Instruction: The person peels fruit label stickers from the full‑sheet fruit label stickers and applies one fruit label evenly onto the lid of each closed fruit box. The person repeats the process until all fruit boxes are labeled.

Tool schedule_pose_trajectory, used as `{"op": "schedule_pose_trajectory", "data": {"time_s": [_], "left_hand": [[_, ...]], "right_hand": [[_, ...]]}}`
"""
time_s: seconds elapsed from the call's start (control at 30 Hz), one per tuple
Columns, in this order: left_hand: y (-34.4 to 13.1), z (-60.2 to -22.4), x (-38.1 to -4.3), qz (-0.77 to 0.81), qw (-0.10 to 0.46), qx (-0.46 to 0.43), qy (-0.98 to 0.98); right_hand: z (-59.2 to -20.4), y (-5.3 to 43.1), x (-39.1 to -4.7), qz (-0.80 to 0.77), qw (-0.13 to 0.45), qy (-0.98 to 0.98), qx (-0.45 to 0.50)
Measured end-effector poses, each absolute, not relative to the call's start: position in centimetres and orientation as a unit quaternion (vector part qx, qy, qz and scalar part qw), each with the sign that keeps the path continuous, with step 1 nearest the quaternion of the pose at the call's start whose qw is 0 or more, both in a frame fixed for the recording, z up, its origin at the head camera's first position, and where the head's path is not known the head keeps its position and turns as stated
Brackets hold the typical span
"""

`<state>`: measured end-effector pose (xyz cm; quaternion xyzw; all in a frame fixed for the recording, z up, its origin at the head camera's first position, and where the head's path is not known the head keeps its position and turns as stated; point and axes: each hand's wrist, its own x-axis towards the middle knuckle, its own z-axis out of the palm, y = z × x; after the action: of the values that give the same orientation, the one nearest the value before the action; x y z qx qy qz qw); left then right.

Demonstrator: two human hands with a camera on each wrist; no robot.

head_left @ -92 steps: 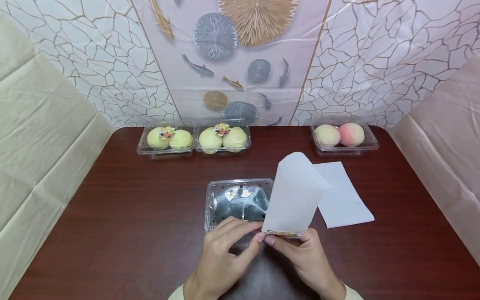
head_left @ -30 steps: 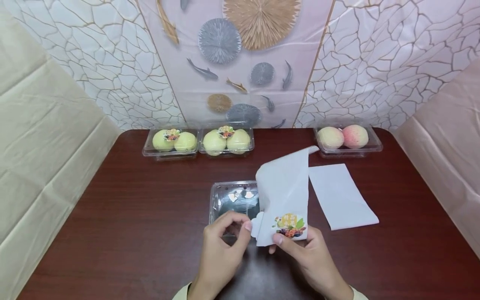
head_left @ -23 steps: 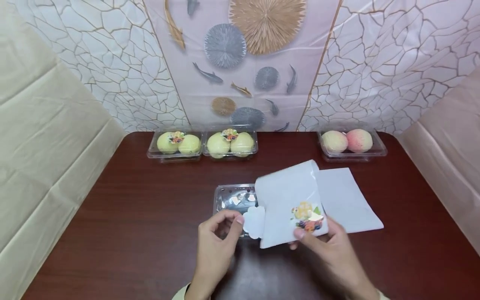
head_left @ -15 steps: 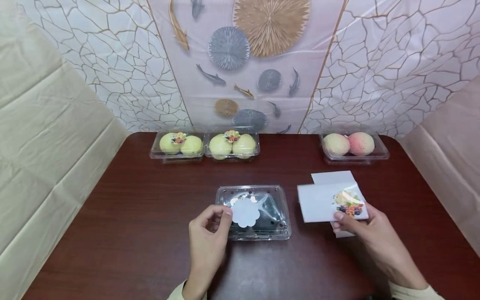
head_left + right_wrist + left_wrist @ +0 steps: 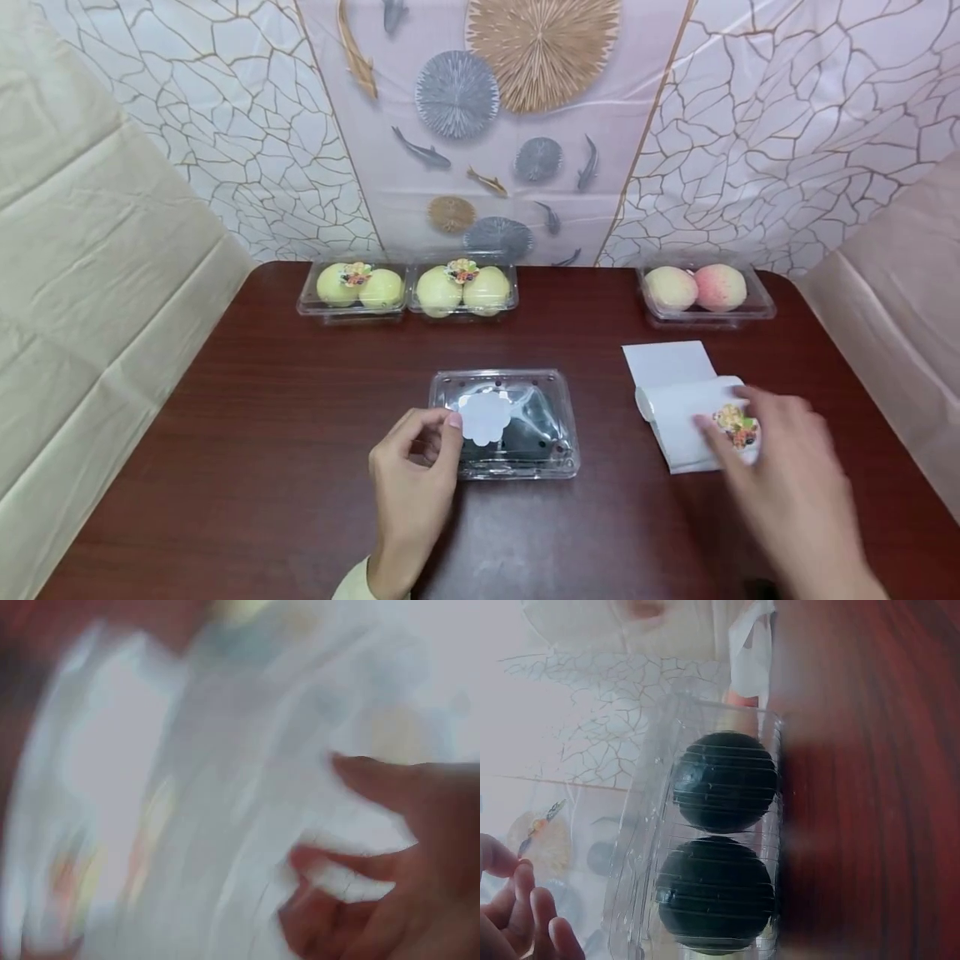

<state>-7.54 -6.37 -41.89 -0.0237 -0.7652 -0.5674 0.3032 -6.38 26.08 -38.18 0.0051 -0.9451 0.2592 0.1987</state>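
My left hand pinches a scalloped white-backed sticker between thumb and fingertips. It hovers over a clear plastic clamshell box; the left wrist view shows the sticker edge-on and two dark round fruits inside the box. Over at the right, my right hand, blurred, spreads its fingers above the sticker sheet, which has one fruit-print sticker showing. That sheet curls at its left edge and lies partly over another white sheet. Whether the right fingers touch it, I cannot tell.
Along the table's back edge stand two clamshell boxes of pale yellow fruit, each with a fruit sticker. At the back right is a box with a pale and a pink peach. Fabric walls enclose the dark red table.
The left hand peeled the sticker off the sheet and holds it over the box. My right hand carried the sheet right, set it onto the other white sheet and loosened its grip.
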Motion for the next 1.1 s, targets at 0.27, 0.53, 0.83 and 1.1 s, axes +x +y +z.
{"op": "schedule_pose_trajectory", "data": {"time_s": [0.27,0.53,0.83,1.1], "left_hand": [[-6.1,-42.4,-7.6,-0.543,0.371,-0.141,-0.740],[-5.6,-41.8,-7.6,-0.435,0.477,-0.325,-0.691],[-5.5,-41.7,-7.6,-0.399,0.460,-0.345,-0.714],[-6.8,-41.5,-7.1,-0.561,0.224,-0.147,-0.783]], "right_hand": [[-38.3,13.7,-5.6,0.450,0.190,-0.823,0.290],[-39.9,11.1,-5.3,0.586,0.139,-0.770,0.211],[-39.7,12.1,-5.7,0.600,0.110,-0.787,0.086],[-40.3,13.5,-6.2,0.574,0.097,-0.804,0.124]]}}
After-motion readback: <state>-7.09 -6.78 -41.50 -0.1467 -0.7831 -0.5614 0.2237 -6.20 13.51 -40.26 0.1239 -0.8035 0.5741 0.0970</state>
